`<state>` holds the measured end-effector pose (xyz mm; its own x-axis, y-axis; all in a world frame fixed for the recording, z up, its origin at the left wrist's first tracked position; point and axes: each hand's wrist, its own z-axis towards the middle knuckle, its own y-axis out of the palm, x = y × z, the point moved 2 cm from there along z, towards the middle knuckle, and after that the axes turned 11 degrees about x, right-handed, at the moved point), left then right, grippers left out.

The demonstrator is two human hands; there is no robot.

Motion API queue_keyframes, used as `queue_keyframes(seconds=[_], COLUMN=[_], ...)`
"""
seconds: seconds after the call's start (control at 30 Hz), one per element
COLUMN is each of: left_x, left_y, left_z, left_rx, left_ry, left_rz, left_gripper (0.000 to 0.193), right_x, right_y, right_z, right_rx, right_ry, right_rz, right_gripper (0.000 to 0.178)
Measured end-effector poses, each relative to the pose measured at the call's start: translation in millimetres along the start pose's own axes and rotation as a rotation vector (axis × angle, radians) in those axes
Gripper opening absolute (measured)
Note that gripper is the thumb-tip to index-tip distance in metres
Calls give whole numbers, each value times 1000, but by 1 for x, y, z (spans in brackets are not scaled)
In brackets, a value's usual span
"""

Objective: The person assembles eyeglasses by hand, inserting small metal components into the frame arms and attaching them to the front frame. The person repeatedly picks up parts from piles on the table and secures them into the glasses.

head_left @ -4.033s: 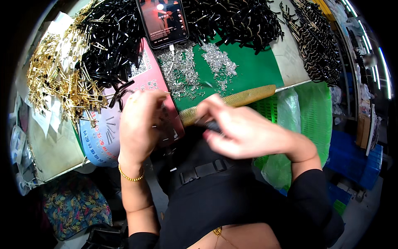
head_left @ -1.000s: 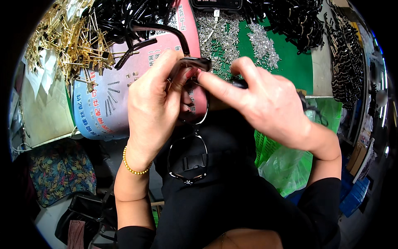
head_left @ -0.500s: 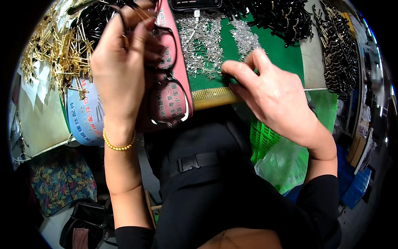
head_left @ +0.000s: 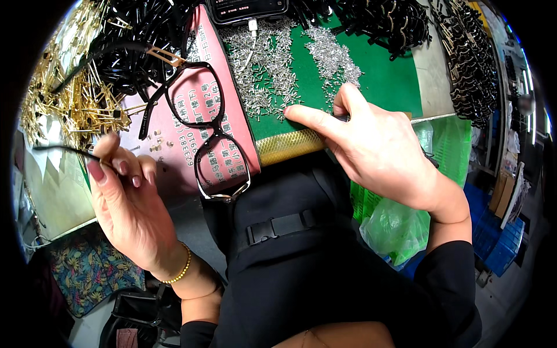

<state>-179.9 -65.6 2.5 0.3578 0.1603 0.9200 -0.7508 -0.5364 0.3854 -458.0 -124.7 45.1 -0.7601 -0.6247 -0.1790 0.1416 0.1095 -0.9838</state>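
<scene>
Left hand: pinched on a dark temple, well apart from the right
Right hand: curled by the screws, grip kinda can't be told
Glasses: laid on pink mat
Phone: parked behind screws

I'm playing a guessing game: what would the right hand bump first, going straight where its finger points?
The right hand would probably meet the small silver pieces, maybe touching some now; depth is unclear.
</scene>
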Motion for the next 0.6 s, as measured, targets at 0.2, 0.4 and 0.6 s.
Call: queue_keyframes(seconds=[0.2,0.4,0.6], left_x=[-1,-20,-4], left_y=[-26,-29,-20], left_z=[-5,-29,-46], left_rx=[11,110,-49], left_ry=[80,749,860], left_rz=[-107,703,970], left_gripper=[31,18,15], right_x=[-2,-3,-2], right_y=[-1,1,-3], right_z=[2,1,2], right_rx=[-23,-15,-53], right_ry=[5,-14,-49], right_rz=[8,-21,-30], right_gripper=[51,57,64])
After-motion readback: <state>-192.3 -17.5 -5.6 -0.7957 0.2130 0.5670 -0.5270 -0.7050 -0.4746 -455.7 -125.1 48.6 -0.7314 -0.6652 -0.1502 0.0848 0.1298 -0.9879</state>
